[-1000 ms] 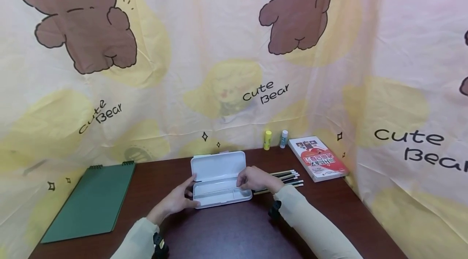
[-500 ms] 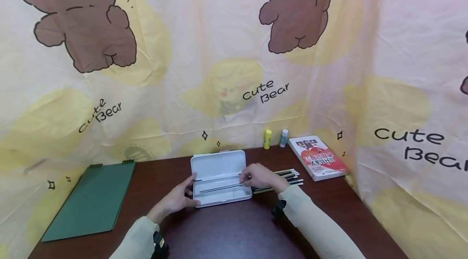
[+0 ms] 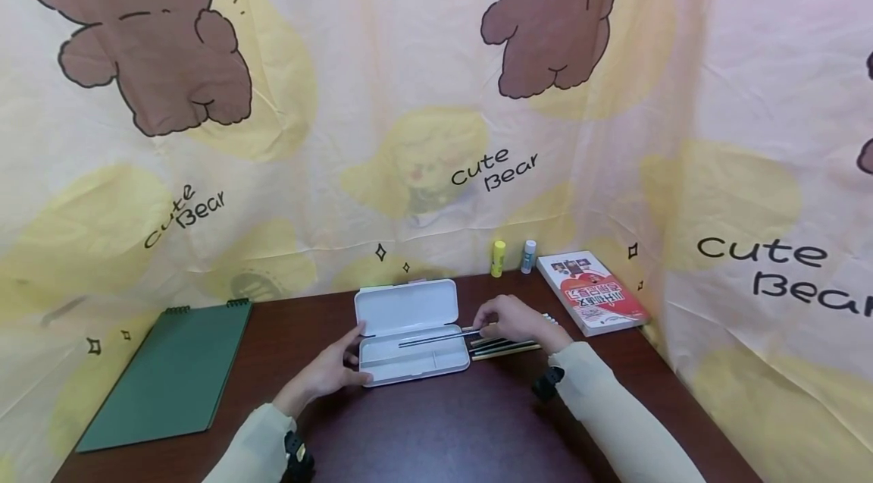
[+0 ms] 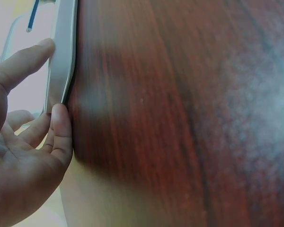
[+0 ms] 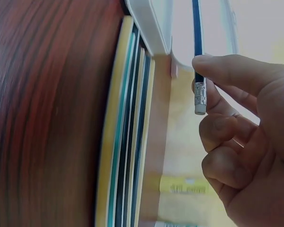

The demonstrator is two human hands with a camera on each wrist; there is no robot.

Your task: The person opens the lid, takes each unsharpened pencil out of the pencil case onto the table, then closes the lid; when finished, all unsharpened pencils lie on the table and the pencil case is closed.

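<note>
An open white pencil case (image 3: 409, 312) lies on the dark wooden table (image 3: 436, 430). My left hand (image 3: 334, 368) braces the case's left end, with thumb and a finger straight against its wall (image 4: 61, 61). My right hand (image 3: 510, 320) is just right of the case and pinches a dark pencil (image 3: 436, 337) near its eraser end (image 5: 200, 101). The pencil slants over the case's tray. Several loose pencils (image 3: 505, 349) lie side by side under and beside the right hand, in a row along the case's right end (image 5: 128, 142).
A green spiral notebook (image 3: 170, 373) lies at the left. A red and white book (image 3: 589, 293) sits at the back right, with a yellow glue stick (image 3: 499, 258) and a small white bottle (image 3: 528, 256) beside it. A bear-print curtain (image 3: 423, 127) closes off the back and right side.
My right hand has moved to the right, drawing the dark pencil with it across the case. The left hand and the case have stayed put.
</note>
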